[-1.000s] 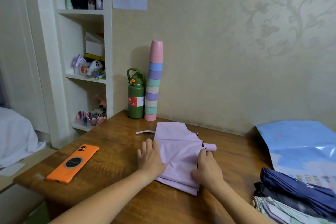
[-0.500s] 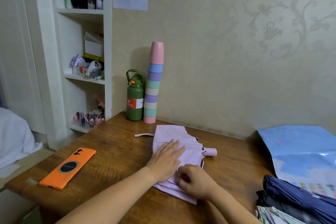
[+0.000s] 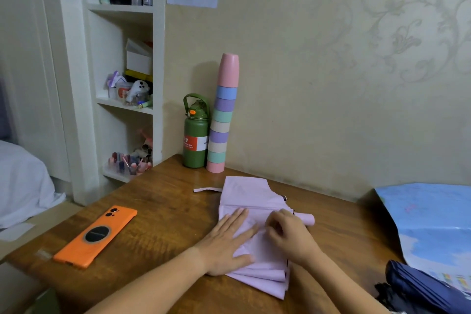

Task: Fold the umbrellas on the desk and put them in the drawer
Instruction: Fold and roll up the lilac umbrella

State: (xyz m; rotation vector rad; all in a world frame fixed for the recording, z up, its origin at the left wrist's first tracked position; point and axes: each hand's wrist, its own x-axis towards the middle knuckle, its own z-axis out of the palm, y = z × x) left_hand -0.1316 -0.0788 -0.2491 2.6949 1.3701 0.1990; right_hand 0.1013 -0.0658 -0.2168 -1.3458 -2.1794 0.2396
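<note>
Navy umbrella (image 3: 423, 288) waits bundled at the desk's (image 3: 158, 214) near right corner. Mid-desk, the lilac umbrella (image 3: 251, 201) lies half pleated: left hand (image 3: 226, 242) flat, pressing it; right hand (image 3: 288, 234) pinching a fold. Strap (image 3: 206, 189) unfastened; no drawer visible

Bare desk (image 3: 163, 214) lies open at centre, between the orange phone (image 3: 95, 236) at lower left and the lilac umbrella (image 3: 257, 232). The green bottle (image 3: 195, 135) and stacked cups (image 3: 223, 114) block the far edge; a navy umbrella (image 3: 418, 288) crowds lower right.
</note>
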